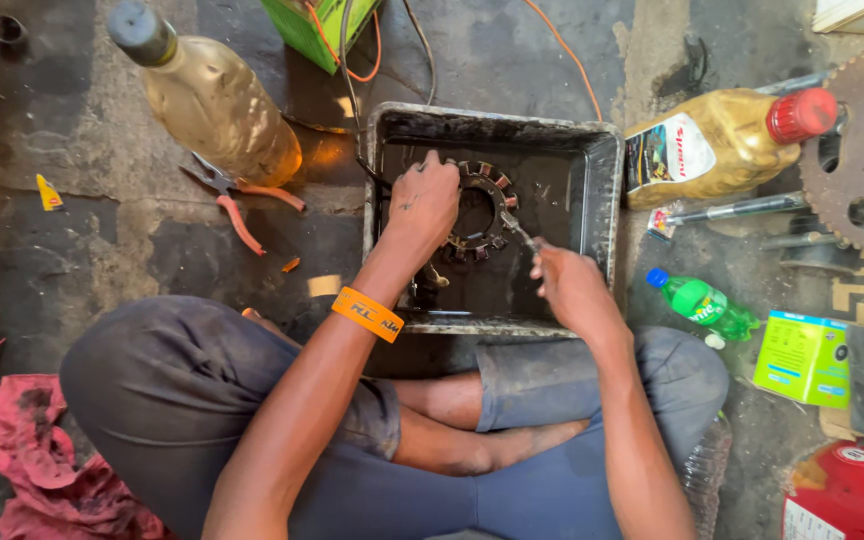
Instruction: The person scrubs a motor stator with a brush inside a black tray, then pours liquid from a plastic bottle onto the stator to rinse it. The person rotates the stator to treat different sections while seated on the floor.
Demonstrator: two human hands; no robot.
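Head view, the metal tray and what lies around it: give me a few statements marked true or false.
1. The left hand rests on a ring-shaped toothed part in the dark metal tray. True.
2. The right hand is empty. False: it holds a thin tool whose tip meets the ring.
3. Orange-handled pliers lie inside the tray. False: they lie on the floor, left of it.
4. A golden bottle with a red cap lies right of the tray. True.
5. The wristband on the left arm is green. False: it is orange.
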